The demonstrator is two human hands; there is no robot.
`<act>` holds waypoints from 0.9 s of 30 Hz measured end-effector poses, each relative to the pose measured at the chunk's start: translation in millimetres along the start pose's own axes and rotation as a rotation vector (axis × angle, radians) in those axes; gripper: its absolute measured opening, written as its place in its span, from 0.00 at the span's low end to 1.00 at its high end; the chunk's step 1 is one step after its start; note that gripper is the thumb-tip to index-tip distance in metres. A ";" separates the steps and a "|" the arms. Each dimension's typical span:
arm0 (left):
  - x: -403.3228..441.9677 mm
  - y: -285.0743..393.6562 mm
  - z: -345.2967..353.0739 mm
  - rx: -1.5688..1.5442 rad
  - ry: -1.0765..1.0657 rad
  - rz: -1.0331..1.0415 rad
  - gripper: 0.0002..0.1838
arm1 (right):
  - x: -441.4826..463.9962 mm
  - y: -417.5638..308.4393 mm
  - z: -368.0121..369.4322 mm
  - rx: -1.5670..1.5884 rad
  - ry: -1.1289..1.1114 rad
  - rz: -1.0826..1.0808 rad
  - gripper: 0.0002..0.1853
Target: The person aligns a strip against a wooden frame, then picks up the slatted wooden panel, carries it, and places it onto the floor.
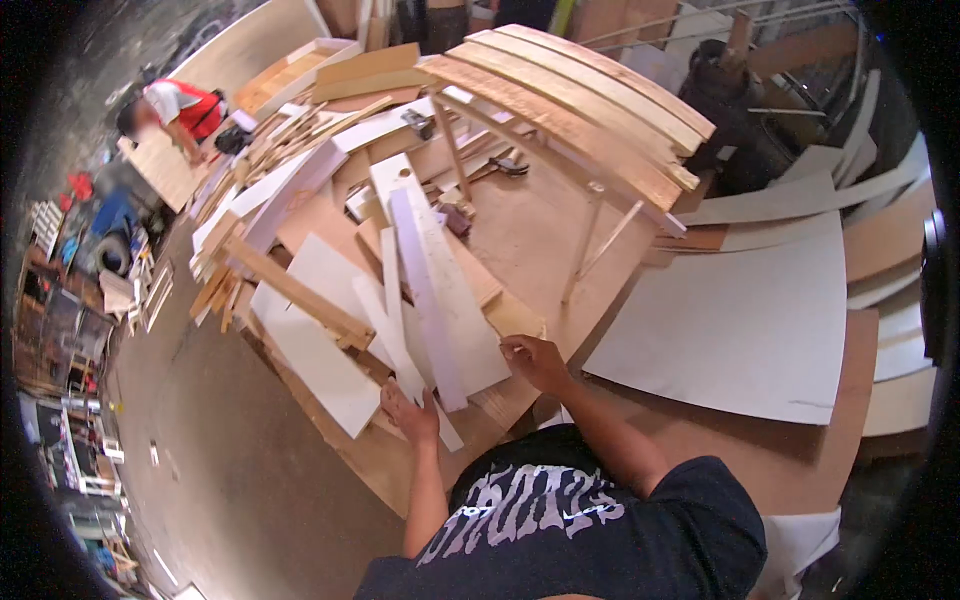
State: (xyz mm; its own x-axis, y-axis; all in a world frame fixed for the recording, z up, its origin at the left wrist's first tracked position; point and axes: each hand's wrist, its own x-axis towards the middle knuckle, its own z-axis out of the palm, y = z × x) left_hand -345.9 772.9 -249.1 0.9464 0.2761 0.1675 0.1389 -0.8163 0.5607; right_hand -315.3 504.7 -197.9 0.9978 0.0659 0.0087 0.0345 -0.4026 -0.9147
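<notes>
My left hand (410,412) is at the near edge of the wood pile, thumb and fingers apart, beside a narrow white strip (392,335) and a white panel (318,335). My right hand (537,363) has its fingers curled together by the lower right corner of a long white board (455,290) with a round hole near its far end. What the right fingers hold, if anything, is too small to make out. A pale purple-edged strip (428,300) lies along that board. A brown wooden batten (300,290) crosses the panel at left.
A slatted wooden piece on legs (570,100) stands at the far side of the table. Near it lies a black-handled clamp-like tool (508,166). A large white sheet (730,320) lies at right. Another person (185,115) bends over a board at far left.
</notes>
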 end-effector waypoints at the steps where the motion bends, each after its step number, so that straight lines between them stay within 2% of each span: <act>1: 1.2 9.3 -4.8 -0.056 0.047 0.011 0.36 | -6.6 -0.3 -13.9 0.000 0.025 0.004 0.16; 4: 12.0 57.0 -23.4 -0.139 0.079 0.057 0.31 | -19.6 7.1 -59.8 0.100 0.104 0.067 0.12; 6: 22.5 96.0 -28.6 -0.388 -0.026 0.130 0.26 | -17.7 15.0 -92.5 0.266 0.348 0.019 0.10; 7: 29.6 117.8 -30.3 -0.476 -0.106 0.135 0.23 | -12.8 10.5 -108.0 0.239 0.680 -0.052 0.10; 8: 38.4 136.8 -31.7 -0.481 -0.097 0.144 0.23 | -5.7 5.4 -126.5 0.211 1.008 -0.129 0.10; 10: 50.8 171.2 -36.6 -0.713 -0.647 0.183 0.21 | 8.8 14.8 -182.1 0.112 1.292 -0.271 0.13; 11: 56.5 195.2 -42.5 -0.676 -0.631 0.278 0.21 | 17.8 -5.1 -209.2 0.107 1.311 -0.403 0.14; 12: 61.8 212.0 -39.5 -0.658 -0.621 0.283 0.21 | 25.0 -32.6 -240.1 0.104 1.333 -0.534 0.15; 14: 74.0 248.3 -26.7 -0.922 -0.429 0.223 0.21 | 42.4 -62.8 -297.5 0.107 1.250 -0.586 0.17; 16: 103.6 299.8 -25.1 -0.962 -0.313 0.126 0.21 | 66.8 -69.2 -355.2 0.005 1.164 -0.523 0.21; 18: 133.2 330.2 -1.0 -0.958 -0.148 0.076 0.25 | 94.7 -82.8 -410.7 -0.361 1.031 -0.480 0.23; 19: 143.9 346.7 5.9 -0.953 -0.134 0.082 0.25 | 112.3 -78.7 -438.4 -0.506 0.980 -0.438 0.23; 20: 156.2 362.2 10.4 -1.104 -0.160 -0.046 0.25 | 131.5 -74.0 -468.4 -0.648 0.929 -0.402 0.24; 21: 167.2 376.2 12.8 -1.254 -0.184 -0.179 0.25 | 158.4 -63.1 -499.7 -0.635 0.928 -0.419 0.24; 22: 176.7 385.3 15.4 -1.252 -0.162 -0.181 0.25 | 189.6 -46.6 -527.8 -0.591 0.754 -0.415 0.25; 24: 191.7 395.6 21.2 -1.591 -0.333 -0.241 0.27 | 236.3 -39.3 -553.1 -0.547 0.558 -0.423 0.27; 26: 198.2 405.4 22.7 -1.691 -0.327 -0.220 0.26 | 272.0 -51.0 -557.5 -0.350 0.046 -0.006 0.33; 27: 201.4 407.4 22.3 -1.645 -0.324 -0.249 0.26 | 281.3 -54.4 -547.5 -0.213 -0.032 0.027 0.35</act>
State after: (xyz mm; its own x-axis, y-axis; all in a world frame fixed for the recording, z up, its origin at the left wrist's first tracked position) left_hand -92.2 484.7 -5.1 0.9954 0.0293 -0.0916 0.0520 0.6381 0.7682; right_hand -5.3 45.2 75.5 0.9964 0.0795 -0.0307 0.0220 -0.5883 -0.8084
